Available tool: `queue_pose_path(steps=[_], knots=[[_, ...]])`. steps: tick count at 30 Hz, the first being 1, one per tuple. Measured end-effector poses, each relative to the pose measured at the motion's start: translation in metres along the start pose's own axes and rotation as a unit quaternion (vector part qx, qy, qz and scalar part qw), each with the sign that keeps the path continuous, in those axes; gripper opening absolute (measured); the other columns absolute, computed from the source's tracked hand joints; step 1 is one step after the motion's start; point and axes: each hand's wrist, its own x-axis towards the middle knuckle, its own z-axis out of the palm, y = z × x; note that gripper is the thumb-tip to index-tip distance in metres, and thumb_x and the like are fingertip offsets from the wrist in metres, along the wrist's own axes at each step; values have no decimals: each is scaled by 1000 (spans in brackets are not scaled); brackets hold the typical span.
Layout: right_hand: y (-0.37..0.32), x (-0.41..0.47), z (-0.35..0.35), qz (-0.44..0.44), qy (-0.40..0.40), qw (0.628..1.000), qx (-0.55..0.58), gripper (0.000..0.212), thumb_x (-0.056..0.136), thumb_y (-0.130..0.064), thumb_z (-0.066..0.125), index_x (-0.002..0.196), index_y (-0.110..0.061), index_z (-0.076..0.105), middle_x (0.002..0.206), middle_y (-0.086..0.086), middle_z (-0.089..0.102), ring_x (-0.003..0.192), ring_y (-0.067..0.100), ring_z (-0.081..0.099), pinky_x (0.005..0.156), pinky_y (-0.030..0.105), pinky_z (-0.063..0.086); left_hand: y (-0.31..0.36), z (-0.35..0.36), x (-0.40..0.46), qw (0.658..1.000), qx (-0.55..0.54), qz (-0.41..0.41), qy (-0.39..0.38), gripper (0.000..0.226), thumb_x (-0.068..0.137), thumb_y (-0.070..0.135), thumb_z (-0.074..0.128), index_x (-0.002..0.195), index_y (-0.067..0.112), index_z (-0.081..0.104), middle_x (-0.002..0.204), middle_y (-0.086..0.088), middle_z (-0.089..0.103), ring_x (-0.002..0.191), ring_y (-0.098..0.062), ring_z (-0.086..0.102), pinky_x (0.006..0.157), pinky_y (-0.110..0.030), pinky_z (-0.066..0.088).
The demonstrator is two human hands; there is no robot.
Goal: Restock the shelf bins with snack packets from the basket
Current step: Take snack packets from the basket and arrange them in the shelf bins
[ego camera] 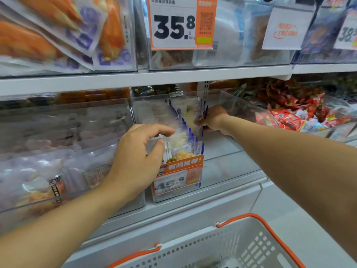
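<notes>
Clear bin (231, 151): right hand (212, 118) grips upright packets (185, 120) at its back; left hand (139, 157), fingers loosely spread, steadies the front ones.

place: shop | evidence: price tags (173, 24) on clear shelf bins (231, 163), packaged snacks (289, 113), shopping basket (251, 246)
</notes>
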Motion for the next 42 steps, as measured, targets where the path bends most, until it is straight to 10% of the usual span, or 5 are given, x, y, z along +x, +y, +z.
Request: queue_pose_path(steps=[27,35,39,41,42], knots=[[-5,-16,-15,13,37,999,-3,25,91,-24,71,109,-15,56,119,10,63,103,30,67,63,33,61,0,1,2,1000,-21,2,-1,30,96,11,56,109,36,67,102,32,52,103,15,47,84,-1,31],[18,-174,-46,-361,239,891,-137,45,95,-34,61,56,-16,47,50,-6,43,50,14,41,53,31,33,30,-12,-24,949,39,308,-47,13,90,15,64,102,13,69,95,6,68,88,-7,57,83,-24,45],[131,-240,-11,-299,-44,905,-300,38,94,-37,61,61,-25,45,55,-8,45,57,14,49,55,33,37,37,14,-58,889,91,297,-335,15,93,32,59,103,25,66,88,11,66,73,-5,58,68,-26,46],[200,-270,9,-92,-297,856,-413,24,90,-43,69,102,-23,65,100,2,68,98,24,63,84,39,51,33,31,-79,784,203,247,-532,24,96,44,57,114,31,63,99,15,66,81,-2,58,72,-21,42],[232,-286,15,20,-377,814,-443,54,88,-43,72,130,-14,56,129,10,60,120,29,56,99,39,46,31,38,-88,723,247,215,-608,30,95,47,56,120,31,61,105,16,65,85,-2,57,74,-18,41]])
